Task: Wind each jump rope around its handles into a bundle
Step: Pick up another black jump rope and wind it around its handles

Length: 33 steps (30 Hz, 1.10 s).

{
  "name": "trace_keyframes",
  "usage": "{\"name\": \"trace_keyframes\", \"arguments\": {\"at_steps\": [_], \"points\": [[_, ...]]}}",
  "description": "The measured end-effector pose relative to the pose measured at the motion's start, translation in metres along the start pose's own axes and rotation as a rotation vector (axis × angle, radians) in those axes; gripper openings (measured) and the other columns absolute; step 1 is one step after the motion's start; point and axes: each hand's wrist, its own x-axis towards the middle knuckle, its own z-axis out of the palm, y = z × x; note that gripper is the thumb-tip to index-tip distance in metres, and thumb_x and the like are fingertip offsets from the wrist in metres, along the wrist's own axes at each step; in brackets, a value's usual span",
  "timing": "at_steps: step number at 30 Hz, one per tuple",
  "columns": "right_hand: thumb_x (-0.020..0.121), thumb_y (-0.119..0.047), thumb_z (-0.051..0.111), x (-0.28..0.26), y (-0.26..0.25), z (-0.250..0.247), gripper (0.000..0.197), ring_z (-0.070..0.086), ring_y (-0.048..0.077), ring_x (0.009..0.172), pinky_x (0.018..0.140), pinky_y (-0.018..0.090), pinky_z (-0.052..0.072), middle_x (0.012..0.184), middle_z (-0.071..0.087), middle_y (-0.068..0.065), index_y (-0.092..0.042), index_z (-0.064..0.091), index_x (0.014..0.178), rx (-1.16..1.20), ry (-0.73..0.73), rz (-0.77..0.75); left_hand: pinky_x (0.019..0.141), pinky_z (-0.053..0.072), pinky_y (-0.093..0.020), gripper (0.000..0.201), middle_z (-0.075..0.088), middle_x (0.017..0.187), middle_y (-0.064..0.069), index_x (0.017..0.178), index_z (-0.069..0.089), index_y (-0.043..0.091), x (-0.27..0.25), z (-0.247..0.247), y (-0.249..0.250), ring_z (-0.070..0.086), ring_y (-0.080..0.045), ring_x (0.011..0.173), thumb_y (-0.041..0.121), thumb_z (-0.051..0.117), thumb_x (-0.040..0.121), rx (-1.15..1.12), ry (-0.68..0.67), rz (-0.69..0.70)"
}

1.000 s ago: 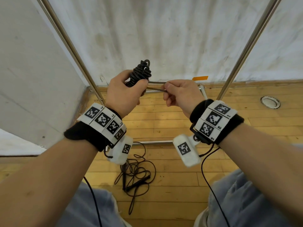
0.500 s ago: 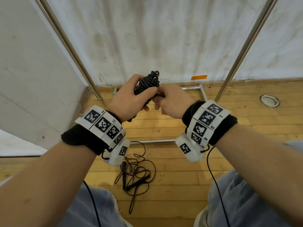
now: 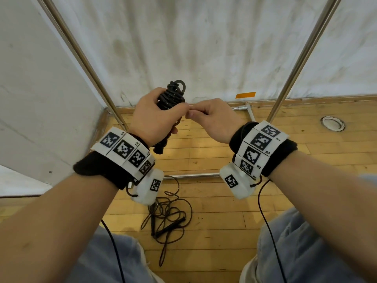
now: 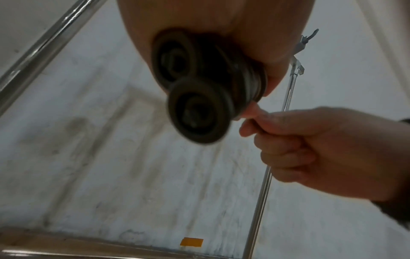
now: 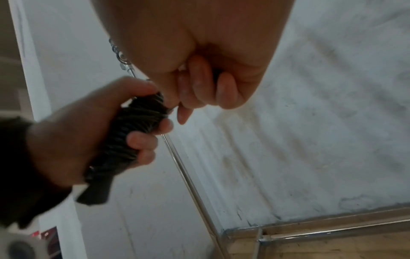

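A black jump rope bundle point(image 3: 171, 97), with the cord wound tightly round both handles, stands upright in my left hand point(image 3: 161, 117), which grips it round the middle. The two round handle ends point(image 4: 197, 112) face the left wrist camera. My right hand point(image 3: 192, 112) is just right of the bundle, thumb and forefinger pinched on the cord's loose end where it leaves the coils point(image 5: 142, 119); that strand is mostly hidden by the fingers. A second jump rope point(image 3: 167, 217) lies loose and tangled on the wooden floor between my knees, its black handles among the loops.
Slanted metal frame poles point(image 3: 85, 58) point(image 3: 295, 62) stand left and right, with low bars point(image 3: 189, 176) along the floor. A white wall point(image 3: 204, 48) lies close ahead. An orange tape strip point(image 3: 245, 95) and a round floor fitting point(image 3: 332, 123) are at the right.
A second ago a short strand stretched between my hands. The right hand then came in against the bundle, and it now sits slightly to the right again, pinching close to the coils.
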Motion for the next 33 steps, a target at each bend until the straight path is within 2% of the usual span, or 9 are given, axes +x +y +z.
{"name": "trace_keyframes", "arguments": {"at_steps": [7, 10, 13, 17, 20, 23, 26, 29, 33], "points": [[0.093, -0.028, 0.054, -0.003, 0.018, -0.012, 0.012, 0.045, -0.009, 0.048, 0.05, 0.007, 0.03, 0.05, 0.053, -0.023, -0.028, 0.065, 0.088, -0.011, 0.012, 0.024, 0.046, 0.049, -0.025, 0.022, 0.069, 0.065, -0.002, 0.088, 0.066, 0.02, -0.005, -0.002, -0.001, 0.063, -0.019, 0.048, 0.036, 0.071, 0.072, -0.121, -0.109, -0.05], [0.093, -0.028, 0.055, -0.005, 0.017, -0.011, 0.014, 0.045, -0.001, 0.053, 0.055, 0.016, 0.034, 0.055, 0.051, -0.015, -0.025, 0.066, 0.085, -0.028, 0.022, 0.048, 0.047, 0.05, -0.026, 0.021, 0.07, 0.068, -0.003, 0.09, 0.065, 0.019, -0.003, -0.001, -0.005, 0.064, -0.019, 0.049, 0.034, 0.071, 0.076, -0.116, -0.119, -0.075], [0.094, -0.031, 0.051, -0.01, 0.006, 0.005, 0.026, 0.045, 0.009, 0.057, 0.054, 0.024, 0.036, 0.061, 0.051, -0.006, -0.013, 0.066, 0.082, -0.165, -0.002, 0.028, 0.049, 0.053, -0.029, 0.024, 0.067, 0.071, 0.0, 0.094, 0.06, 0.017, 0.002, 0.002, -0.013, 0.065, -0.017, 0.05, 0.037, 0.068, 0.082, -0.014, -0.022, -0.094], [0.098, -0.024, 0.042, -0.014, -0.009, 0.028, 0.025, 0.045, 0.012, 0.059, 0.051, 0.024, 0.029, 0.063, 0.048, -0.006, -0.015, 0.056, 0.08, -0.274, -0.057, -0.012, 0.041, 0.046, -0.021, 0.031, 0.064, 0.077, -0.002, 0.098, 0.05, 0.019, 0.002, 0.011, -0.019, 0.063, -0.015, 0.054, 0.044, 0.064, 0.085, 0.11, 0.105, -0.109], [0.098, -0.019, 0.04, -0.013, -0.011, 0.024, 0.023, 0.043, 0.007, 0.058, 0.05, 0.021, 0.026, 0.064, 0.047, -0.007, -0.016, 0.052, 0.079, -0.253, -0.04, 0.002, 0.05, 0.05, -0.03, 0.038, 0.064, 0.082, -0.001, 0.11, 0.044, 0.019, -0.001, 0.016, -0.018, 0.064, -0.016, 0.061, 0.047, 0.059, 0.089, 0.153, 0.055, -0.106], [0.097, -0.015, 0.041, -0.013, -0.009, 0.014, 0.025, 0.041, 0.006, 0.056, 0.049, 0.02, 0.025, 0.063, 0.046, -0.006, -0.012, 0.054, 0.076, -0.245, 0.015, 0.056, 0.059, 0.049, -0.035, 0.025, 0.059, 0.086, -0.005, 0.121, 0.036, 0.022, -0.003, 0.015, -0.013, 0.057, -0.019, 0.069, 0.023, 0.044, 0.097, -0.053, -0.137, -0.117], [0.096, -0.012, 0.041, -0.014, -0.007, 0.006, 0.023, 0.041, 0.008, 0.056, 0.05, 0.022, 0.028, 0.064, 0.048, -0.004, -0.008, 0.06, 0.084, -0.192, 0.031, 0.118, 0.064, 0.054, -0.034, 0.042, 0.06, 0.091, -0.002, 0.135, 0.032, 0.022, -0.006, 0.015, -0.01, 0.058, -0.018, 0.075, 0.008, 0.041, 0.096, -0.047, -0.224, -0.057], [0.097, -0.011, 0.039, -0.015, -0.011, 0.001, 0.021, 0.044, 0.008, 0.057, 0.049, 0.02, 0.03, 0.068, 0.05, -0.005, -0.016, 0.058, 0.091, -0.159, 0.027, 0.14, 0.069, 0.053, -0.015, 0.045, 0.06, 0.1, 0.01, 0.136, 0.041, 0.017, -0.006, 0.014, -0.013, 0.061, 0.007, 0.076, 0.015, 0.056, 0.093, 0.034, -0.118, 0.071], [0.096, -0.014, 0.045, -0.017, -0.017, -0.005, 0.019, 0.052, 0.01, 0.054, 0.05, 0.02, 0.042, 0.074, 0.061, 0.002, -0.015, 0.064, 0.098, -0.086, 0.002, 0.131, 0.063, 0.053, -0.019, 0.034, 0.059, 0.092, 0.012, 0.116, 0.046, 0.028, -0.007, 0.016, -0.01, 0.06, 0.003, 0.067, 0.03, 0.065, 0.087, -0.008, 0.036, 0.077]]}}
